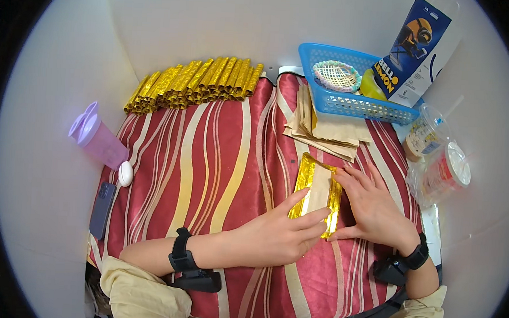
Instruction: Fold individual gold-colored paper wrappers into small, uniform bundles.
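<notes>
A gold foil sheet (332, 212) lies on the cloth in front of me, with a strip of brown paper (321, 188) along its middle. My left hand (282, 232) reaches over from the left. Its upper digit touches the foil's left part and another finger lies across the lower paper strip, the two spread apart; the lower fingers are bent. At the foil's right edge rests my right hand (373, 205), palm down, fingers apart and thumb near the lower corner. Each wrist wears a black strap with a small black device. What lies under the palms is hidden.
Gold foil tubes (195, 82) are piled at the back left. Brown paper sheets (325, 131) lie before a blue basket (355, 105). Plastic cups (447, 169) stand at right. A purple cup (100, 136), white oval object (126, 174) and phone (102, 211) are left. White walls surround the table.
</notes>
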`<action>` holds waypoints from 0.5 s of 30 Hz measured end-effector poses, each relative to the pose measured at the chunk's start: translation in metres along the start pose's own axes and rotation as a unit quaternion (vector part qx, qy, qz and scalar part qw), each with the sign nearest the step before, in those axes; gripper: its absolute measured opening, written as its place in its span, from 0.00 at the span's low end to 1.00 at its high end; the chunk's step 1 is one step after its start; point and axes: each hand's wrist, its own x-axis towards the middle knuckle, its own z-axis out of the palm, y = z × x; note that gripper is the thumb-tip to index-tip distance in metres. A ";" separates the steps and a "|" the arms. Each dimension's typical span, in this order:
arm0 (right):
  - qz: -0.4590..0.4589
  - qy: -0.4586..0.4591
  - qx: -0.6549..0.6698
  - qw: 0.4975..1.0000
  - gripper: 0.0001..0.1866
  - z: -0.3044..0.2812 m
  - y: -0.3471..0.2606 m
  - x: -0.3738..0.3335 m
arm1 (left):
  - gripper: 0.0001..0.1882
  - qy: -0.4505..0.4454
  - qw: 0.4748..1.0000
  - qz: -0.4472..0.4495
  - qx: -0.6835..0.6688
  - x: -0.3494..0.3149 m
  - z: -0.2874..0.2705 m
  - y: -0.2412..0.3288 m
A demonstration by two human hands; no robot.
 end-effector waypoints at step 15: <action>0.076 0.017 -0.060 0.995 0.08 -0.026 0.007 -0.011 | 0.13 0.039 0.985 -0.134 0.103 -0.002 -0.004 -0.003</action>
